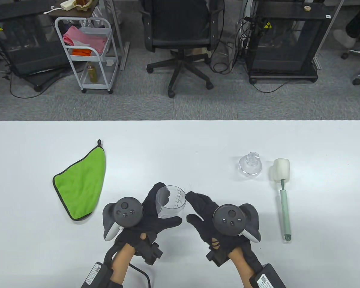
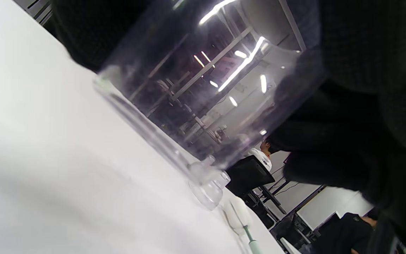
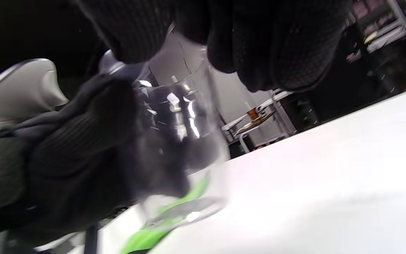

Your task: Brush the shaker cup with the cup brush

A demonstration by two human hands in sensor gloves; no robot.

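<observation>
Left hand grips the open shaker cup upright on the tabletop; right hand, loosely open and empty, should next fetch the untouched cup brush.

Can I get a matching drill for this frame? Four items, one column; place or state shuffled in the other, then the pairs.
Items:
1. shaker cup
2. cup brush
3. green cloth
4. clear lid

Place or state:
A. lies flat at the table's left
B. held upright by the left hand
C. stands just left of the sponge head
D. lies untouched at the far right, sponge head away from the person

Pairs: 1-B, 2-D, 3-A, 4-C
</observation>
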